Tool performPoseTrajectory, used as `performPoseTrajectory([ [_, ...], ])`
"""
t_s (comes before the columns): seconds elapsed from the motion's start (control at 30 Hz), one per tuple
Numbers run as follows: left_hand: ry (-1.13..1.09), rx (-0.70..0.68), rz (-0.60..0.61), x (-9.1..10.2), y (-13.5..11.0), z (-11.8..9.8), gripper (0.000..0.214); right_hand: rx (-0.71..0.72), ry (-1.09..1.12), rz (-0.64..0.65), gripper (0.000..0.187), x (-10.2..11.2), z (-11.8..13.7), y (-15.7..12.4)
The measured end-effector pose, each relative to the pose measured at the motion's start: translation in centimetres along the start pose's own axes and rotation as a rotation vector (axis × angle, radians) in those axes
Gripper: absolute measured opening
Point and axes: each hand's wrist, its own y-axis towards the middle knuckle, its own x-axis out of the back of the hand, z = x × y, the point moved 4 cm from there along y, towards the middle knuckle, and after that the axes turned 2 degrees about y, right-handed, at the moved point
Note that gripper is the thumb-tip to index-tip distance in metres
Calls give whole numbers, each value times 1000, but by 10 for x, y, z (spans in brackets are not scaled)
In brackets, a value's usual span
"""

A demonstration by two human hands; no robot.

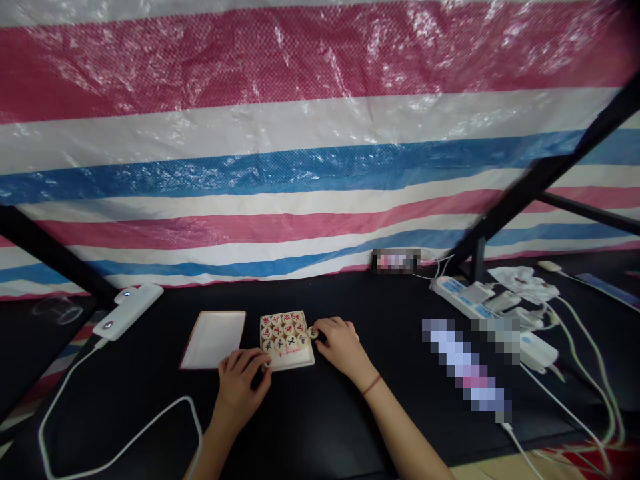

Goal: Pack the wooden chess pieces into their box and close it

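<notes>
An open box [300, 362] holds rows of round Chinese chess pieces [288, 329], most with red characters and the front row with dark ones. At its near left corner, my left hand [241, 387] pinches a chess piece [267, 361], mostly covered by the fingers. My right hand [340, 341] grips another chess piece [313, 332] just beside the box's right edge. Left of the box lies a shallow lid [215, 339] with a white inside, its near right corner partly behind my left hand.
A white power strip [133, 310] lies at the left, its cable looping forward. On the right are another power strip [465, 300] with plugs and a blurred-out device [467, 370] on a cable. A striped sheet [280, 173] hangs behind the black table [320, 427].
</notes>
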Motion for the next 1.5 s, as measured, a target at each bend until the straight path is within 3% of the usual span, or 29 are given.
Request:
performPoseTrajectory([
  [0.17,-12,4,26,-1,0,-3,13,4,-12,-16,15,-1,-2,2],
  [0.43,-12,4,33,0,-1,-1,11,79,66,-18,18,-3,2,3],
  [0.57,-27,9,12,0,-4,0,11,69,146,-141,15,4,7,2],
  [0.67,-45,28,-14,-1,-7,4,15,144,318,-231,10,4,27,-4],
  [0.77,-66,6,-52,-3,-10,7,23,261,409,-177,5,-8,59,-10],
  [0.87,-74,22,-81,-2,-12,9,24,313,347,-137,8,-23,84,-14],
  [0.97,-56,49,-79,0,-12,9,24,334,228,-119,7,-34,93,-15],
  [1.1,-26,46,-57,2,-11,7,26,356,143,-114,2,-42,92,-18],
  [1.3,-4,15,-29,-3,-13,9,29,339,199,-120,5,-43,89,-22],
  [1.4,1,-12,-29,-4,-13,10,29,321,230,-153,13,-27,77,-21],
  [1.5,-16,-25,-56,-1,-11,8,30,233,215,-198,25,-1,49,-22],
])
